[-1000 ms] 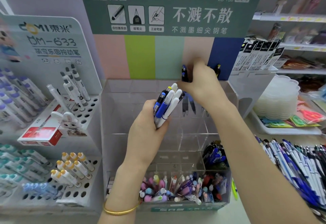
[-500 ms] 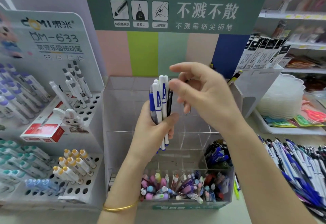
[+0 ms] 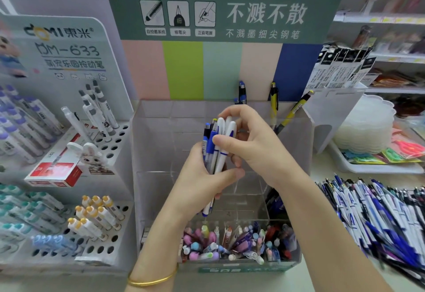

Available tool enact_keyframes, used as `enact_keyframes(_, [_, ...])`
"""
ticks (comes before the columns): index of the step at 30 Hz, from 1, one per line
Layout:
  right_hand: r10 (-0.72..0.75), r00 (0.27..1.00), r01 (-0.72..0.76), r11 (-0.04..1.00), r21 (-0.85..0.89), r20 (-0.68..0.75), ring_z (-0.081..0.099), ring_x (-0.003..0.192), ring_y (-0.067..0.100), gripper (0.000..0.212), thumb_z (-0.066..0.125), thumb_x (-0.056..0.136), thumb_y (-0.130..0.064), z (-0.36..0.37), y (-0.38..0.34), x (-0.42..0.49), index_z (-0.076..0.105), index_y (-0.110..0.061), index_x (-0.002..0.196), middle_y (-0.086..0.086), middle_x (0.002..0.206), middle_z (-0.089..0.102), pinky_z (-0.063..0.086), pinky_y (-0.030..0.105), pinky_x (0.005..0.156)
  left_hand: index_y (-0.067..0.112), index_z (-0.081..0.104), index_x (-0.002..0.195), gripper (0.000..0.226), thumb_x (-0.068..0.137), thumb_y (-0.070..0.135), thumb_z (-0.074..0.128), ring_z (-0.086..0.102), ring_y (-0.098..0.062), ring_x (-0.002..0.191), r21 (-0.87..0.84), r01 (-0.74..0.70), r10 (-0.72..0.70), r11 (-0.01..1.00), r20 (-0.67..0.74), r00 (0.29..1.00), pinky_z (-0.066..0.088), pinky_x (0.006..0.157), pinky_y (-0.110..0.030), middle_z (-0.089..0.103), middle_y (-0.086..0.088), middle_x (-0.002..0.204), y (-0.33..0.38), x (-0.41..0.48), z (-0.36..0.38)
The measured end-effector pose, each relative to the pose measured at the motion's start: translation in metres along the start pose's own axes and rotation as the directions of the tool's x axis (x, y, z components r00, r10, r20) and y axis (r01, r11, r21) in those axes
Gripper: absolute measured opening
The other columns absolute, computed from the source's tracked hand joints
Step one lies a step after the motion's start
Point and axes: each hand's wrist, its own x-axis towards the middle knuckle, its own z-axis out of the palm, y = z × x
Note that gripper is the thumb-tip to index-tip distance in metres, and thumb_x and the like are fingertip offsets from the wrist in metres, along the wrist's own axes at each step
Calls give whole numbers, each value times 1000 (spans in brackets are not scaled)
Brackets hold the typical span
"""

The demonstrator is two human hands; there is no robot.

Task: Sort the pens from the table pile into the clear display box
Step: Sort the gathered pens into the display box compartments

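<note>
The bundle of pens (image 3: 212, 151) stood upright in the left hand (image 3: 202, 183), above the middle of the clear display box (image 3: 147, 144), its fingers and thumb curled tight round the barrels. The right hand (image 3: 257, 149) was bent over the tops, thumb and fingertips pinching one white pen (image 3: 226, 140) in the bundle.

The likely trouble was that drawing that pen out would drag its neighbours along. The barrels lay packed and smooth, so a loosened left grip could have let several slide down into the wrong compartment. A slip might also have knocked the yellow pen (image 3: 294, 112) leaning at the far right.

A blue pen (image 3: 242, 91) and another yellow one (image 3: 273, 101) stood in the far compartments, and mixed pastel pens (image 3: 230, 241) filled the near one. The pen pile (image 3: 379, 211) sprawled on the pale table (image 3: 319, 172) to the right. A white rack of pens (image 3: 92, 218) stood left, a green sign (image 3: 220, 6) behind, and shop shelves (image 3: 391, 18) at the far right.
</note>
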Motion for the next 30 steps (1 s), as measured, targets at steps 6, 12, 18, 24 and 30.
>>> enact_keyframes(6, [44,999,-40,990,133,-23,44,49,13,26,69,84,-7,-13,9,-3,55,-20,102,1,71,53,33,21,38,11,48,105,56,77,57,62,47,-13,51,-259,28,10,965,145,989,43,48,-27,53,1,68,-1,-1,7])
enact_keyframes(12, [12,998,-1,983,184,-60,44,47,6,32,66,86,-4,-12,9,-7,58,-20,112,-2,72,54,34,19,38,15,53,104,36,82,44,54,49,-14,53,-267,0,33,964,120,992,44,48,-26,54,1,67,0,1,14])
enact_keyframes(18, [-5,992,35,973,230,-128,63,62,3,39,67,84,-3,-6,9,-10,50,-19,116,0,83,61,48,15,50,17,53,115,45,81,47,56,52,-12,55,-205,-53,72,977,85,994,46,51,-25,55,3,66,3,3,14])
enact_keyframes(24, [-137,959,140,990,-4,-247,62,72,2,32,64,86,-2,-2,20,-2,45,-23,102,-3,86,58,55,23,65,14,53,112,49,79,52,55,51,-15,54,-237,-61,64,970,6,998,46,49,-26,57,-2,69,1,4,26])
enact_keyframes(30, [-194,903,182,981,-68,-383,50,60,-3,25,57,81,-19,-1,25,2,41,-19,99,-5,78,49,42,12,58,14,52,107,39,83,44,51,55,-16,52,-289,-55,54,956,-9,998,47,46,-26,61,-3,67,4,5,26])
